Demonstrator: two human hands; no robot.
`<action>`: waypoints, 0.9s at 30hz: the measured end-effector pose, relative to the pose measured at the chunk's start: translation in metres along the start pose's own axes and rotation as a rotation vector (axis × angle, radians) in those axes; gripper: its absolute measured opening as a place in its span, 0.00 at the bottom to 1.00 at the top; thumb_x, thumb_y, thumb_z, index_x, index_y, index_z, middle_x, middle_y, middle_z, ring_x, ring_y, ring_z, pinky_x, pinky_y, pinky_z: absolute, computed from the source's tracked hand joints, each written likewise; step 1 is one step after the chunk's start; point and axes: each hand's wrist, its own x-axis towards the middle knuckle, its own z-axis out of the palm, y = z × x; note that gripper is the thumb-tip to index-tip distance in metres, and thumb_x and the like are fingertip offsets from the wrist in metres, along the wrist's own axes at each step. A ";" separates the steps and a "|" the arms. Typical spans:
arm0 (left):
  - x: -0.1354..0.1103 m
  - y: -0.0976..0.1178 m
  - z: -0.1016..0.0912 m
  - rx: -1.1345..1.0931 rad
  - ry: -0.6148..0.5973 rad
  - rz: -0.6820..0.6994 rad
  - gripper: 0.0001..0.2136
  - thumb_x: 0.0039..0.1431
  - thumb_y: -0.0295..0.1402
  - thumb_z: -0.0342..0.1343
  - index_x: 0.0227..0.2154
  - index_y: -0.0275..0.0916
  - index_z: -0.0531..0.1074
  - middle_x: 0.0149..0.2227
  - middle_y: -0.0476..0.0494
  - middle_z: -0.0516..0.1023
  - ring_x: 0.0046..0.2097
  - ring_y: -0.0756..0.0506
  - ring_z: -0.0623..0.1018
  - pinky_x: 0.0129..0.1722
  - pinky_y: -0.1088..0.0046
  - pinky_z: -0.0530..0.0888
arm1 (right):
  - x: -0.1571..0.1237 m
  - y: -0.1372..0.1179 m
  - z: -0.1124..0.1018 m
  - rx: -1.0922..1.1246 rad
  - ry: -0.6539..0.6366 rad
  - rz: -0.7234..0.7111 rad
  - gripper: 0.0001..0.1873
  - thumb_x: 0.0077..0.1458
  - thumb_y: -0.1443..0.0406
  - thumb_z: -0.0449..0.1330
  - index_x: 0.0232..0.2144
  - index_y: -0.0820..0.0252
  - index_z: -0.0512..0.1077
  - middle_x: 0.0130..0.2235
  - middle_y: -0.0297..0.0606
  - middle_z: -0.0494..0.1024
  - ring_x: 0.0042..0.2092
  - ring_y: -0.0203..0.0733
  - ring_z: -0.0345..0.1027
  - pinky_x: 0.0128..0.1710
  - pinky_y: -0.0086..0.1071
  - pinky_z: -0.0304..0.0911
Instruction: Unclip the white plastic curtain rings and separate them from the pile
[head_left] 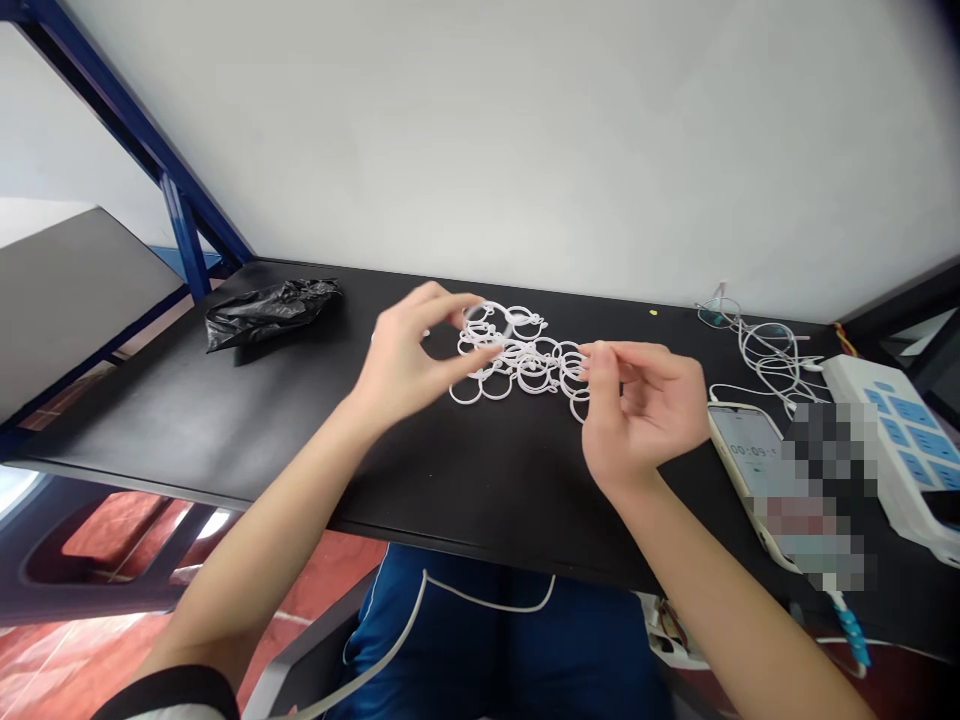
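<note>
A cluster of thin white curtain rings (534,375), with small eyelets on their edges, lies overlapping on the black table. My left hand (409,350) is at the left of the cluster, thumb and index finger curved around one slightly blurred white ring. My right hand (637,410) is at the right end, palm turned up, its thumb and index finger pinched together at a white ring. Its fingertips partly cover the rings there. Behind my left hand, a bit of something white shows, mostly hidden.
A crumpled black plastic bag (274,312) lies at the table's left. On the right are glasses (716,315), tangled white earphones (769,350), a phone (750,450) showing a timer, and a white power strip (885,440). A pale wall (525,140) rises behind the black table (480,490).
</note>
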 end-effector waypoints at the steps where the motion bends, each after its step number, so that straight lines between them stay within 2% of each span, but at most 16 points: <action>1: 0.003 -0.008 -0.005 0.110 0.015 -0.064 0.17 0.56 0.42 0.64 0.45 0.39 0.77 0.35 0.46 0.75 0.39 0.46 0.74 0.44 0.67 0.72 | -0.001 0.003 0.001 0.010 0.016 0.036 0.13 0.54 0.76 0.64 0.39 0.56 0.74 0.31 0.33 0.79 0.29 0.39 0.77 0.24 0.32 0.71; 3: 0.007 -0.024 -0.015 0.385 -0.022 -0.207 0.18 0.57 0.42 0.62 0.47 0.39 0.76 0.39 0.42 0.75 0.44 0.41 0.75 0.49 0.62 0.71 | -0.004 0.006 0.002 0.025 -0.004 0.063 0.12 0.54 0.76 0.64 0.39 0.57 0.74 0.30 0.32 0.79 0.29 0.38 0.77 0.23 0.31 0.71; 5: 0.009 -0.038 -0.025 0.640 -0.137 -0.326 0.18 0.60 0.43 0.57 0.48 0.39 0.75 0.44 0.37 0.75 0.50 0.34 0.73 0.51 0.56 0.70 | -0.007 0.005 0.003 0.030 -0.058 0.046 0.12 0.54 0.75 0.64 0.39 0.57 0.74 0.29 0.32 0.78 0.29 0.39 0.77 0.23 0.31 0.71; 7: 0.008 -0.046 -0.030 0.789 -0.268 -0.416 0.18 0.60 0.43 0.55 0.49 0.39 0.74 0.47 0.34 0.74 0.53 0.31 0.71 0.52 0.52 0.69 | -0.009 0.003 0.003 0.027 -0.104 0.019 0.13 0.54 0.76 0.64 0.40 0.56 0.73 0.28 0.31 0.78 0.29 0.40 0.77 0.23 0.32 0.72; 10: 0.004 -0.050 -0.031 0.856 -0.439 -0.481 0.19 0.58 0.42 0.55 0.49 0.37 0.73 0.48 0.33 0.75 0.54 0.31 0.71 0.53 0.52 0.68 | -0.010 0.001 0.004 0.022 -0.127 -0.001 0.14 0.52 0.76 0.64 0.39 0.56 0.73 0.27 0.30 0.77 0.28 0.39 0.76 0.22 0.31 0.72; 12: 0.003 -0.050 -0.028 0.870 -0.510 -0.496 0.20 0.57 0.41 0.56 0.50 0.36 0.72 0.49 0.32 0.75 0.55 0.31 0.71 0.54 0.54 0.67 | -0.010 0.000 0.004 0.017 -0.127 -0.011 0.14 0.52 0.77 0.64 0.39 0.56 0.74 0.27 0.30 0.77 0.27 0.38 0.75 0.22 0.30 0.71; 18: 0.001 -0.054 -0.027 0.928 -0.562 -0.545 0.20 0.56 0.40 0.58 0.49 0.37 0.71 0.52 0.31 0.74 0.55 0.32 0.70 0.54 0.55 0.67 | -0.009 -0.002 0.005 0.038 -0.158 -0.023 0.11 0.54 0.75 0.64 0.38 0.55 0.73 0.26 0.30 0.76 0.26 0.38 0.74 0.20 0.30 0.70; 21: 0.001 -0.054 -0.027 0.947 -0.572 -0.541 0.21 0.55 0.39 0.59 0.51 0.37 0.70 0.52 0.31 0.73 0.56 0.31 0.70 0.54 0.54 0.67 | -0.009 -0.003 0.005 0.037 -0.155 -0.022 0.12 0.53 0.75 0.64 0.38 0.55 0.73 0.26 0.29 0.76 0.26 0.38 0.74 0.20 0.30 0.70; 23: 0.001 -0.051 -0.024 0.916 -0.527 -0.480 0.21 0.55 0.37 0.59 0.51 0.37 0.69 0.51 0.32 0.73 0.56 0.31 0.70 0.55 0.53 0.67 | -0.009 -0.003 0.005 0.043 -0.155 -0.023 0.13 0.53 0.76 0.64 0.38 0.55 0.73 0.26 0.29 0.76 0.26 0.37 0.74 0.20 0.30 0.70; 25: 0.001 -0.044 -0.018 0.771 -0.480 -0.360 0.19 0.56 0.35 0.59 0.50 0.38 0.70 0.50 0.35 0.73 0.54 0.34 0.71 0.54 0.56 0.67 | -0.009 -0.003 0.004 0.052 -0.155 -0.026 0.13 0.53 0.76 0.64 0.38 0.56 0.73 0.26 0.29 0.76 0.26 0.37 0.73 0.21 0.31 0.70; 27: 0.000 -0.035 -0.010 0.505 -0.500 -0.214 0.15 0.59 0.38 0.58 0.48 0.39 0.70 0.48 0.39 0.72 0.51 0.39 0.73 0.51 0.62 0.70 | -0.009 -0.002 0.004 0.057 -0.157 -0.032 0.14 0.52 0.77 0.64 0.39 0.56 0.73 0.27 0.30 0.76 0.26 0.37 0.73 0.21 0.31 0.70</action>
